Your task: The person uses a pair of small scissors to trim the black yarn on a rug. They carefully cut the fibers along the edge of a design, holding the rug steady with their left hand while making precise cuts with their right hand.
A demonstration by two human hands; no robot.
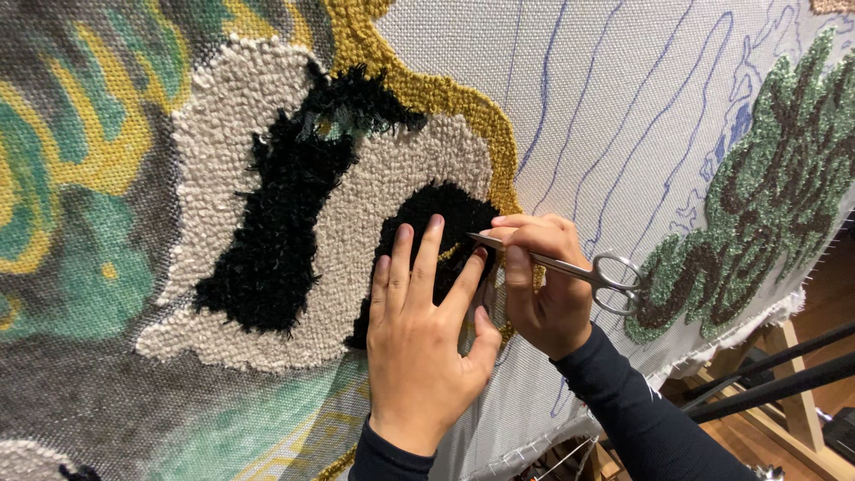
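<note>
Far left, the stretched cloth (623, 107) carried finished tufting in green, yellow and grey. Next came a cream pile patch (223, 134) with a long black shape (276, 223) inside it, shaggy at its upper end. A mustard-yellow border (445, 93) ran over the top of the cream area and down its right side.

The left hand (419, 330) lay flat against the rug, palm down, dark sleeve at the wrist. Its fingers (427, 249) were spread a little and pressed on a second, smaller black patch (445, 209), with the thumb angled out to the right. Nothing was held in it; the grip was open and flat on the pile.

Just beside it, touching at the thumb, the right hand (543, 285) pinched a pair of small steel scissors (570, 267) by the shank, thumb and forefinger closed on the metal. The blades pointed left, tips at the edge of the smaller black patch, just right of the left hand's index finger. The finger loops stuck out to the right of the grip, clear of the knuckles. Whether the blades were parted could not be told.

Right of the hands, bare cloth showed blue drawn lines (614, 151). Farther right sat a green and brown tufted shape (766, 178). At the lower right corner, a wooden frame (802, 392) and dark bars (775, 374) stood behind the cloth edge.
</note>
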